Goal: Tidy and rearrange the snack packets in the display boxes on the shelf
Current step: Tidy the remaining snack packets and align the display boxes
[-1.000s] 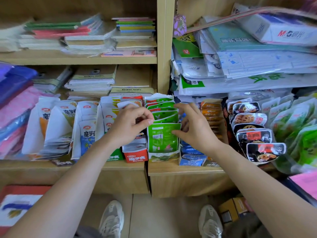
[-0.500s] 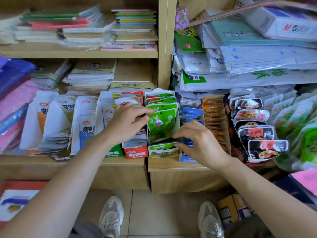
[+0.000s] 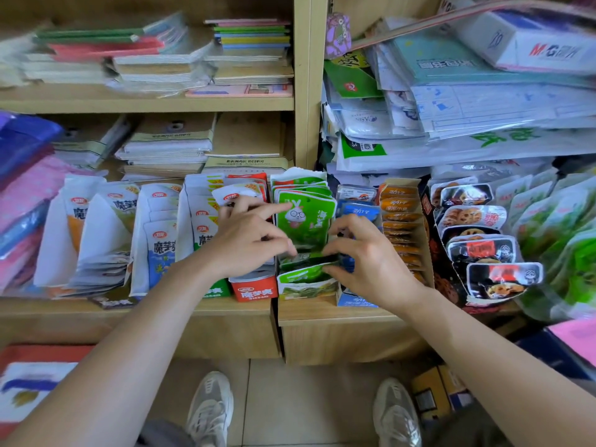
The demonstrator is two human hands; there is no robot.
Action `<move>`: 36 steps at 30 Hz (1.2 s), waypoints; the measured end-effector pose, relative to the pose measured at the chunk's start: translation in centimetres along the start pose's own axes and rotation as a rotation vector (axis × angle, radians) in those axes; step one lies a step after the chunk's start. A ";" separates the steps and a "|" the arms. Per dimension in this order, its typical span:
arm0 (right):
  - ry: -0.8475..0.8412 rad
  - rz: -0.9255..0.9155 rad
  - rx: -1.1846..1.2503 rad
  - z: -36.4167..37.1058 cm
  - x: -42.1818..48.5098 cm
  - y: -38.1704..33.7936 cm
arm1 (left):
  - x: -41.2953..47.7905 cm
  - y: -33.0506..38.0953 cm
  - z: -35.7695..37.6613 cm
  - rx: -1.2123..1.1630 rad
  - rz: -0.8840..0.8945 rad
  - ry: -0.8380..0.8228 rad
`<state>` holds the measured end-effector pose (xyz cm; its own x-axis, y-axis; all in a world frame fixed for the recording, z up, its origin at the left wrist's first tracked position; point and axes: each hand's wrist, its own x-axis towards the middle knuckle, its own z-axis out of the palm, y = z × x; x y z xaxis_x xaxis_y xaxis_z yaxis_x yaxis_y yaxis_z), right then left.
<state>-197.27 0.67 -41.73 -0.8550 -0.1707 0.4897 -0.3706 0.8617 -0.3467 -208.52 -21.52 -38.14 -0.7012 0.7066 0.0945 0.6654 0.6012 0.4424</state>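
Observation:
A row of green snack packets [image 3: 304, 214] stands in a narrow green display box [image 3: 306, 287] on the lower shelf. My left hand [image 3: 248, 235] is at the box's left side, its forefinger lying across the front green packet and its thumb at the packet's lower left. My right hand [image 3: 364, 256] is at the box's right, pinching the lowest green packets near the box front. Left of it stands a red display box [image 3: 254, 290] with white packets; to the right are a blue box [image 3: 354, 300] and an orange-packet box [image 3: 403, 217].
White and blue packets [image 3: 154, 240] fill boxes on the left shelf. Dark lotus-root packets [image 3: 483, 250] and loose green bags [image 3: 567, 240] crowd the right. Stacked notebooks and papers [image 3: 167, 146] fill the shelves above. My shoes [image 3: 209, 411] and a small carton [image 3: 435, 395] are on the floor.
The front green packet was turned from its back side to its rabbit-printed front. My right hand dropped from the packet tops to the box front; my left hand shifted slightly right onto the packet.

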 end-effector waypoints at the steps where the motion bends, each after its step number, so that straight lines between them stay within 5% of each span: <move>1: -0.018 -0.029 -0.013 0.1 -0.2 0.1 | 0.0 -0.2 0.2 0.027 0.007 -0.006; 22: 0.011 -0.045 -0.060 0.3 -0.4 -0.3 | 0.0 -0.8 0.3 -0.146 0.049 0.245; 36: 0.018 -0.061 -0.039 0.7 -1.5 0.1 | 0.0 0.8 -0.2 0.069 0.030 0.245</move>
<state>-196.23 0.69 -43.08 -0.8246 -0.2148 0.5233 -0.4067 0.8682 -0.2845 -208.05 -21.14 -37.59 -0.7163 0.6184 0.3233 0.6969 0.6113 0.3749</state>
